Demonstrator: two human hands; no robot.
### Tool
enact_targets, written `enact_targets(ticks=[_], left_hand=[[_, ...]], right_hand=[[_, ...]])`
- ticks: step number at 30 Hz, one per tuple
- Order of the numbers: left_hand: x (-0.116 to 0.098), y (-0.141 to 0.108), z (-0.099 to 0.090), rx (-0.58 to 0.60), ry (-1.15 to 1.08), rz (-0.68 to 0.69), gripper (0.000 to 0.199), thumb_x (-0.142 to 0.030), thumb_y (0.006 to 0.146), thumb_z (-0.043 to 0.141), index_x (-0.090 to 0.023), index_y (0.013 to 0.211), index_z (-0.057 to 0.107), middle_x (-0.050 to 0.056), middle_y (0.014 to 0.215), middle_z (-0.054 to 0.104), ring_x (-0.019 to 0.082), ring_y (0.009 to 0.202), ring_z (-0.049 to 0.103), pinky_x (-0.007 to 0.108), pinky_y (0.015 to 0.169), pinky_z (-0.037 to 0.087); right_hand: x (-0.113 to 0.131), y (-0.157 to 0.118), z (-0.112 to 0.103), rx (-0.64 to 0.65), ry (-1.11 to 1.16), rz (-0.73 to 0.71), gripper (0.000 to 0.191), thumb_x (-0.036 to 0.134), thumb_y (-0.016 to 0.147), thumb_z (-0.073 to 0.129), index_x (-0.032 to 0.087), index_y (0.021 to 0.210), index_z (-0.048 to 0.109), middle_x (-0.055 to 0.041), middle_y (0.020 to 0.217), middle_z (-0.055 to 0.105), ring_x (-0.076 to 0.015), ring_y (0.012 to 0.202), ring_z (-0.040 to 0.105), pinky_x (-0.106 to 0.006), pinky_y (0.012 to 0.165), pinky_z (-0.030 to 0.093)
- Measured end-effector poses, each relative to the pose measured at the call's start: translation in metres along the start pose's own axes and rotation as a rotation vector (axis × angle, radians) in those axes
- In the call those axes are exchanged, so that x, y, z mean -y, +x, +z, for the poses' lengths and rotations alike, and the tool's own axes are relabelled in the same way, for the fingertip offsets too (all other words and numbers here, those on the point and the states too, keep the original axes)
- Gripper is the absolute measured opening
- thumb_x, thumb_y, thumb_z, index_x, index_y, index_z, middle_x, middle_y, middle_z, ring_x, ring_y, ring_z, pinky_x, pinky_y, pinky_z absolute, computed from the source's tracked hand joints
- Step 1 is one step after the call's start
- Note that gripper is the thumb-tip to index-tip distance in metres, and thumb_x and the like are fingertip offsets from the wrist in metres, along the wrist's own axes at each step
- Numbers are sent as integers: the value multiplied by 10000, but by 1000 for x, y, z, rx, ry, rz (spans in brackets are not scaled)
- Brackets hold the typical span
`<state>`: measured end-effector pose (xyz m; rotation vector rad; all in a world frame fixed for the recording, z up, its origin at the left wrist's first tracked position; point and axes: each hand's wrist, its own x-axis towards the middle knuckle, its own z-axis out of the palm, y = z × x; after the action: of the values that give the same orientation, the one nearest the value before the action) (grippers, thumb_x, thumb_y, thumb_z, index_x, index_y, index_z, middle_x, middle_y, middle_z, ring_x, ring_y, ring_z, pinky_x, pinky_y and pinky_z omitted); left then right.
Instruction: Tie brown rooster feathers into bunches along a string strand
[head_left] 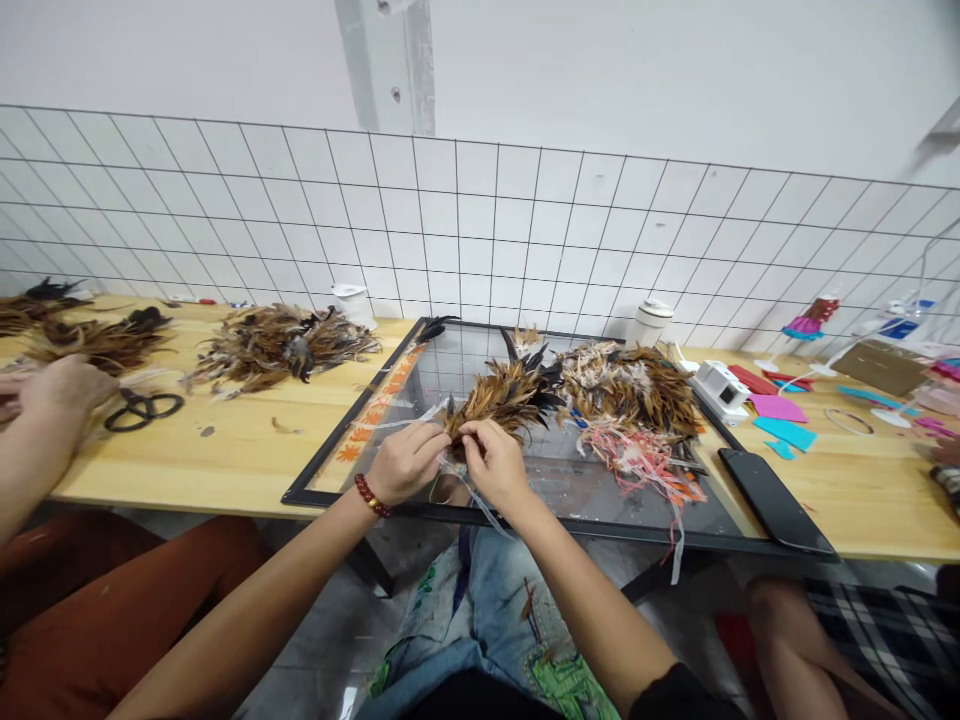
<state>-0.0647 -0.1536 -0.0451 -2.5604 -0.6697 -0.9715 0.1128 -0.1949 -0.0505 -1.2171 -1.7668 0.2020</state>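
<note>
My left hand (410, 462), with a beaded bracelet at the wrist, is closed in a pinch on the near end of a feather bundle (499, 395). Close beside it, my right hand (491, 462) pinches the same end with thumb and forefinger. The bundle is brown with black tips and slants away to the right over the framed glass panel (540, 490). Pale translucent ribbon (484, 505) trails down from between my hands. The exact spot under my fingertips is hidden.
A feather pile (634, 390) and pink-white strips (637, 455) lie on the glass, a phone (776, 500) at its right edge. Another feather heap (281, 345) is on the wooden table (247, 440). At left, a co-worker's hand (64, 400) is near black scissors (142, 408). Wire grid stands behind.
</note>
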Motion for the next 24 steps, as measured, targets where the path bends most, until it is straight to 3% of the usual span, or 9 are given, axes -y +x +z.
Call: enact_targets(ticks=[3, 6, 11, 15, 18, 21, 24], left_hand=[[1, -6, 2, 30, -10, -44, 218, -152, 840, 446, -175, 913, 650, 104, 896, 674, 180, 819, 609, 311, 741, 504], [2, -11, 3, 40, -16, -56, 218, -159, 844, 439, -180, 886, 652, 104, 876, 674, 177, 810, 609, 299, 723, 496], [1, -12, 0, 58, 31, -45, 234, -170, 860, 432, -179, 933, 654, 107, 898, 671, 178, 815, 604, 287, 724, 480], [-2, -12, -6, 118, 134, -130, 252, -182, 883, 423, -150, 997, 645, 118, 888, 654, 182, 794, 594, 290, 706, 462], [-11, -12, -15, 194, 260, -205, 240, -210, 892, 429, -143, 860, 657, 105, 778, 625, 179, 701, 567, 289, 611, 423], [-27, -14, -25, 224, 344, -199, 265, -236, 894, 449, -150, 724, 633, 86, 683, 588, 174, 655, 545, 291, 567, 383], [-45, -20, -28, 244, 325, -159, 257, -223, 896, 455, -146, 720, 626, 79, 666, 584, 173, 627, 533, 301, 560, 371]], right_hand=[[1, 9, -2, 76, -27, -75, 325, 129, 906, 358, 202, 1121, 591, -47, 1075, 636, -129, 988, 567, -240, 854, 422], [2, 25, -6, 262, -159, -199, 432, 86, 857, 411, 257, 1227, 552, -34, 1209, 600, -156, 1069, 511, -291, 867, 380], [2, 48, -8, 514, -297, -255, 227, 177, 856, 482, 270, 944, 670, -10, 974, 683, -201, 1013, 478, -348, 802, 274], [0, 57, -6, 477, -324, -255, 190, 203, 860, 502, 241, 863, 688, -20, 898, 691, -190, 947, 479, -353, 781, 222], [0, 61, -2, 424, -350, -218, 183, 219, 845, 522, 244, 812, 700, -18, 873, 699, -182, 920, 488, -361, 774, 207], [0, 66, 3, 362, -442, -150, 179, 225, 813, 535, 224, 740, 699, -32, 817, 701, -190, 880, 500, -374, 765, 209], [-1, 72, 11, 329, -524, -123, 187, 232, 780, 538, 198, 673, 688, -57, 754, 698, -210, 843, 512, -398, 771, 215]])
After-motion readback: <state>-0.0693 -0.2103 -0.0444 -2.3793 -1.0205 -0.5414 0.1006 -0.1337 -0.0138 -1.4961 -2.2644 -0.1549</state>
